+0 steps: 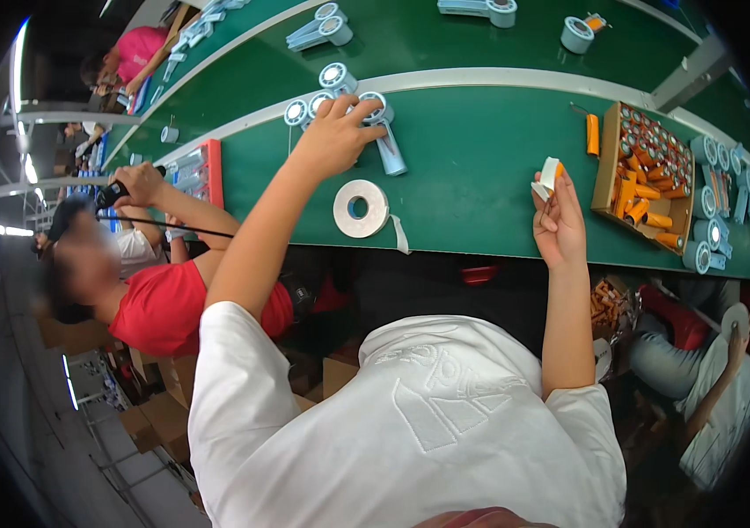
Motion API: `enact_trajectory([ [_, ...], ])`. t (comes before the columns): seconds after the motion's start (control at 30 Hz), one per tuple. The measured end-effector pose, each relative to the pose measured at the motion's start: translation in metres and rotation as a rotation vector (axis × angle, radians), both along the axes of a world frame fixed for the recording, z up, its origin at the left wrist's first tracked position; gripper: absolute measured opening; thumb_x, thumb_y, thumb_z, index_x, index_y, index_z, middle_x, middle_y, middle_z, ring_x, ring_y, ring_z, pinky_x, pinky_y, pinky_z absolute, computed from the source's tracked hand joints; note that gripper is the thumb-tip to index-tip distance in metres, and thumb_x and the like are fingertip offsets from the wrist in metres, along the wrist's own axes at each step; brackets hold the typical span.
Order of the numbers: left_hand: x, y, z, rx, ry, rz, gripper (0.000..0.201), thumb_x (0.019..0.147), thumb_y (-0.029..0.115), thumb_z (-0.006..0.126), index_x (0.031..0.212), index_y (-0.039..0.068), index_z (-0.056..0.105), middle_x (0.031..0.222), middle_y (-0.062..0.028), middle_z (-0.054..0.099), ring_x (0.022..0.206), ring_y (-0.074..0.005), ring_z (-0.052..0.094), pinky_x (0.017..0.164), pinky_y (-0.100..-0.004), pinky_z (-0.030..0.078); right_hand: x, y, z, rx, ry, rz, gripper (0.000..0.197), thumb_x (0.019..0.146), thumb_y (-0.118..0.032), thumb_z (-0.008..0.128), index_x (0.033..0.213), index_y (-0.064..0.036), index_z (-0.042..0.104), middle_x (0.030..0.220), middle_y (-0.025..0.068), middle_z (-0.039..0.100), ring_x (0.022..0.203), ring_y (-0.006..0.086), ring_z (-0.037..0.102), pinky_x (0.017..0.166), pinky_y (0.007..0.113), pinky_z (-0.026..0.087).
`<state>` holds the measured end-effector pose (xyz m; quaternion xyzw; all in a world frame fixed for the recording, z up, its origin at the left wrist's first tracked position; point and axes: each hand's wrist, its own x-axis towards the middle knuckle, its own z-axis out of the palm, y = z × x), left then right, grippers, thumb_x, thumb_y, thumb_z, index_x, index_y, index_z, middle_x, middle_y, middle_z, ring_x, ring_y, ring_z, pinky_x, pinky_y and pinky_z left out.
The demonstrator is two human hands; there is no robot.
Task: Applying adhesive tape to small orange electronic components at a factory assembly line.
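My left hand [336, 139] is at a cluster of light-blue handheld fan bodies, its thumb and forefinger around the round head of one fan [391, 155] whose handle points toward me. Other round fan heads [336, 77] stand beside and beyond the fingers. Raised over the table's near edge, my right hand [559, 218] pinches an orange battery cell [558, 171] with a white strip on it; the fingers partly hide it. Between the hands lies a roll of white tape [360, 209], its loose end hanging at the table edge.
A cardboard box of orange battery cells [647, 180] sits at the right, a single cell [592, 135] beside it. More fans [707, 231] stand farther right. Beyond a pale rail, a green belt [445, 40] carries several fans. A red tray [214, 176] and a co-worker [159, 304] are at left.
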<state>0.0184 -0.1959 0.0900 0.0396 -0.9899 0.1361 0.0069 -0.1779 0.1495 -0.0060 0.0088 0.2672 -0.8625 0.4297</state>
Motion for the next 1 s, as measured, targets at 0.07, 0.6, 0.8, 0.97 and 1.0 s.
enact_trajectory([
  [0.07,-0.019,-0.003,0.005,-0.025,0.042,-0.17,0.025,0.087,0.01,0.071,0.11,0.02,0.076,0.13,-0.0008,0.062,0.118,-0.0268,0.054,0.102,-0.0425,0.042,-0.004,0.004,0.002,0.013,-0.016,-0.014,0.037,0.107,-0.009,0.06,0.142,-0.0064,0.049,0.119,0.015,0.069,0.087,0.0073,0.067,0.045,0.011,0.033],
  [0.6,-0.063,0.075,-0.027,0.771,0.099,-0.271,0.02,0.078,0.0,0.079,0.095,0.007,0.071,0.113,-0.0046,0.074,0.109,-0.0272,0.067,0.096,-0.038,0.053,0.012,-0.001,0.043,0.242,0.487,-0.201,0.046,0.093,0.002,0.076,0.133,-0.0058,0.055,0.11,0.0117,0.071,0.082,0.011,0.066,0.054,0.017,0.042],
  [0.8,-0.057,0.087,-0.041,0.701,0.227,-0.368,0.017,0.08,0.004,0.078,0.094,0.009,0.071,0.111,-0.0026,0.073,0.113,-0.0258,0.066,0.101,-0.0385,0.05,0.001,-0.019,0.007,0.311,1.232,-0.193,0.052,0.083,0.007,0.083,0.128,-0.007,0.06,0.108,0.0119,0.073,0.081,0.0105,0.063,0.057,0.019,0.046],
  [0.97,-0.052,0.09,-0.051,0.738,0.225,-0.312,0.011,0.084,0.007,0.075,0.093,0.01,0.07,0.111,-0.0024,0.071,0.114,-0.0241,0.065,0.104,-0.0379,0.047,-0.008,-0.025,0.005,0.437,1.39,-0.017,0.048,0.081,0.003,0.086,0.123,-0.0072,0.065,0.11,0.0093,0.074,0.08,0.0106,0.063,0.058,0.02,0.048],
  [1.0,-0.051,0.09,-0.051,0.745,0.23,-0.303,0.011,0.084,0.007,0.075,0.093,0.01,0.07,0.111,-0.0024,0.071,0.114,-0.0241,0.065,0.104,-0.0379,0.047,-0.008,-0.026,0.005,0.439,1.393,-0.004,0.048,0.081,0.003,0.086,0.123,-0.0072,0.065,0.11,0.0093,0.074,0.08,0.0106,0.063,0.058,0.02,0.048],
])
